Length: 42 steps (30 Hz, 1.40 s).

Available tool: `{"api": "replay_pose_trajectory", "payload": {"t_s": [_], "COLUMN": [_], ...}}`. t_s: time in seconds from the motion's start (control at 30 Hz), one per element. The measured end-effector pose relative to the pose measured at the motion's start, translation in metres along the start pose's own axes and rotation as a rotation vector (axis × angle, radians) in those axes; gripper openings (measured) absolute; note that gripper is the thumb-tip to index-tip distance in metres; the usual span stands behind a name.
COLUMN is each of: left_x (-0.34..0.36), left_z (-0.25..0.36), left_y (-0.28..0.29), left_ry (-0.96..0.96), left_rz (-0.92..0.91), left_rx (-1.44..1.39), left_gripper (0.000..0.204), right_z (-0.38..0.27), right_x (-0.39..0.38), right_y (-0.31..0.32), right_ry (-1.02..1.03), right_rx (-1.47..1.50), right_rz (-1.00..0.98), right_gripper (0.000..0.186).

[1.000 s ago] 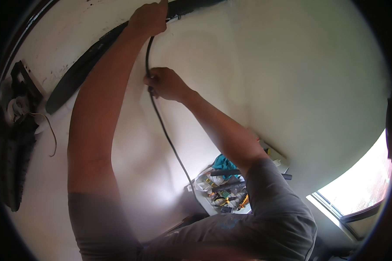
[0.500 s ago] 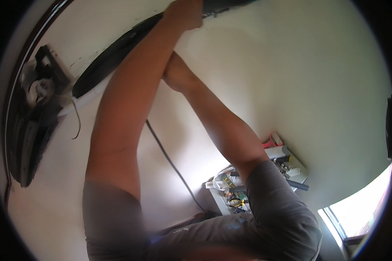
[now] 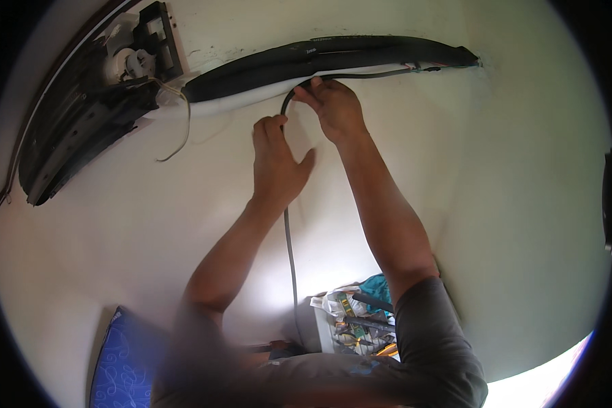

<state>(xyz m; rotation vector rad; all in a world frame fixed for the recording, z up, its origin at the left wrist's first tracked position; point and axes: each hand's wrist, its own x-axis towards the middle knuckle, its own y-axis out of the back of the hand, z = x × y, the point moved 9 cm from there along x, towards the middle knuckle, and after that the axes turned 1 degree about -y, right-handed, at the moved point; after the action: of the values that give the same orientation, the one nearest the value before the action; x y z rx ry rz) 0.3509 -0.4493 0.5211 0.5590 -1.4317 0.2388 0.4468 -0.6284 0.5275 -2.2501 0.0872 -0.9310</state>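
A black cable [image 3: 290,234] hangs down the white wall, bends at my hands and runs right along a black foam-wrapped pipe [image 3: 265,68]. My right hand [image 3: 338,112] pinches the cable at its bend, just under the pipe. Lower and to the left, my left hand [image 3: 277,163] is open, thumb spread away, with its fingertips against the cable. Beneath the pipe lies a white tube [image 3: 217,103]. At the pipe's right end, the cable's thin coloured wires [image 3: 415,66] show beside the wall.
A black, curved housing [image 3: 92,129] with a thin loose wire [image 3: 186,126] is at upper left. Below stands a white container [image 3: 324,330] of tools and a teal cloth [image 3: 377,285]. A blue patterned panel [image 3: 121,367] is at lower left; bright light enters lower right.
My left hand has come down from the pipe's right part to the hanging cable. My arms no longer cross, and my right hand is now up at the cable's bend. The view has shifted.
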Motion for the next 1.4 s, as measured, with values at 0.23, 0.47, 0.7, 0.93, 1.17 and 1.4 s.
{"api": "replay_pose_trajectory", "payload": {"t_s": [0.23,0.47,0.7,0.93,1.17,1.4], "left_x": [0.036,0.065,0.109,0.131,0.134,0.134], "left_z": [-0.046,-0.044,-0.075,-0.084,-0.090,-0.103], "left_y": [0.062,0.058,0.051,0.046,0.045,0.041], "left_ry": [-0.164,-0.634,-0.350,-0.377,-0.445,-0.401], "left_rz": [-0.061,-0.130,-0.328,-0.500,-0.453,-0.489], "left_rx": [0.017,0.615,0.678,0.469,0.408,0.429], "left_gripper": [0.034,0.068,0.098,0.082,0.079,0.079], "right_z": [-0.019,-0.035,-0.032,-0.032,-0.010,0.231], "right_x": [-0.010,0.000,0.004,-0.009,-0.037,-0.340], "right_y": [-0.011,-0.015,-0.005,-0.001,-0.005,0.019], "right_ry": [0.042,0.022,0.004,-0.042,-0.132,-0.671], "right_rx": [-0.162,-0.364,-0.343,-0.652,-1.007,-1.282], "right_rz": [-0.013,-0.087,-0.022,0.079,-0.138,-1.104], "right_gripper": [0.026,0.032,0.033,0.044,0.047,0.076]}}
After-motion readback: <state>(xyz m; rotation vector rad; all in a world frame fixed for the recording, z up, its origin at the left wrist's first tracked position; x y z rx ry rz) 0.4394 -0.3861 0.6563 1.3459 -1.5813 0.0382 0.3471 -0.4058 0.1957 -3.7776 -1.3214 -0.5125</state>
